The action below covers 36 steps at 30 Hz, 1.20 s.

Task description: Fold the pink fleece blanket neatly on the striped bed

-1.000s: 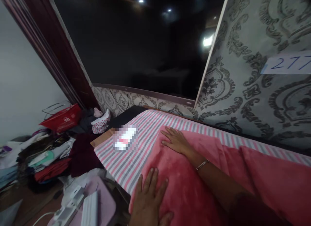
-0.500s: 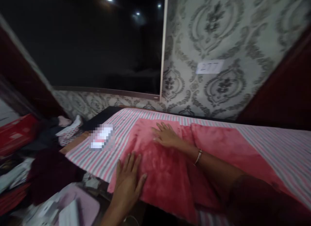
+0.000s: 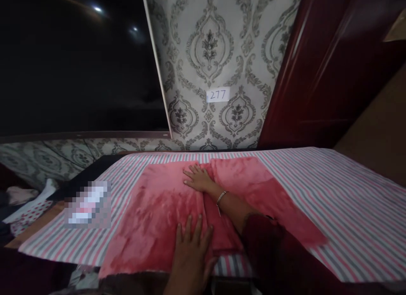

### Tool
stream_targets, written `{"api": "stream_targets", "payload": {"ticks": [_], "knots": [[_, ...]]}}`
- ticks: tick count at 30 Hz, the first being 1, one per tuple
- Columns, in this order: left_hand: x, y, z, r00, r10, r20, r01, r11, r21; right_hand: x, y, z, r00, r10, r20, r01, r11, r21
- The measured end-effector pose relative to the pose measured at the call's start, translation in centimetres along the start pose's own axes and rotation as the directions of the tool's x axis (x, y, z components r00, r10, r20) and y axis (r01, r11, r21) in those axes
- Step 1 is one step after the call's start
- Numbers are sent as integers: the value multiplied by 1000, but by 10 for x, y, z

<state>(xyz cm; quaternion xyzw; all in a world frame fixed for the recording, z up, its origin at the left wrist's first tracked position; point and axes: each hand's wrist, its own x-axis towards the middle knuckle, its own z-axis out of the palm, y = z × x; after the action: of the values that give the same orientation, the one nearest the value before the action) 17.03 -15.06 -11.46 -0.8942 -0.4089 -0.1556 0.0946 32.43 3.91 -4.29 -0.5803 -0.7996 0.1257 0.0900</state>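
A pink plush cloth (image 3: 149,214) lies spread over a striped sheet (image 3: 342,193), with its left and right panels turned in towards a darker middle strip. My right hand (image 3: 198,178) rests flat near the far end of the left panel, by its inner edge, fingers spread. Closer to me, my left hand (image 3: 192,248) lies palm down at the near part of the same panel, its fingers apart. Neither hand holds anything. My right forearm crosses over the middle strip and hides part of the right panel (image 3: 269,193).
A blurred-out pale object (image 3: 89,204) lies on the sheet at the left. Beyond the table are a large dark screen (image 3: 79,66) and patterned wallpaper with a paper marked 277 (image 3: 218,94). Piled fabrics (image 3: 30,214) sit at far left; a dark red panel (image 3: 301,83) stands right.
The view has swung to the right. Both hands have slid rightward across the left panel of the pink cloth, to its inner edge, staying flat.
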Motion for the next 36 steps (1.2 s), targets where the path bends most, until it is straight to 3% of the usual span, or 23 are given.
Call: {"api": "stream_targets", "payload": {"ticks": [5,9,14,17,21,24,28,31,34,36], "knots": [[5,-5,-23,999,-8,51,11,998,-67,-18,2,-37,997,15,-79,-11,999,52],[18,1,-41,995,-31,90,45,987,-154,-80,31,-56,975,93,-202,-81,995,64],[37,42,-41,986,148,80,-124,961,-245,-182,49,-25,956,189,-223,-188,982,27],[40,63,-30,967,202,154,-156,951,-266,-213,44,4,959,230,-166,-237,971,-22],[38,64,-28,967,182,176,-123,945,-304,-220,38,19,951,257,-171,-266,964,-28],[39,56,-42,966,188,176,-103,907,-408,-221,38,20,954,244,-175,-242,970,36],[53,41,-65,975,172,143,-52,795,-604,-226,29,28,967,166,-194,-153,985,82],[83,25,-75,984,145,104,-45,766,-642,-230,18,35,958,176,-227,-167,984,57],[130,13,-71,983,152,104,-70,830,-553,-233,8,39,959,160,-235,-148,987,68],[166,10,-60,967,188,173,-90,883,-461,-233,3,41,958,142,-247,-128,989,74]]}}
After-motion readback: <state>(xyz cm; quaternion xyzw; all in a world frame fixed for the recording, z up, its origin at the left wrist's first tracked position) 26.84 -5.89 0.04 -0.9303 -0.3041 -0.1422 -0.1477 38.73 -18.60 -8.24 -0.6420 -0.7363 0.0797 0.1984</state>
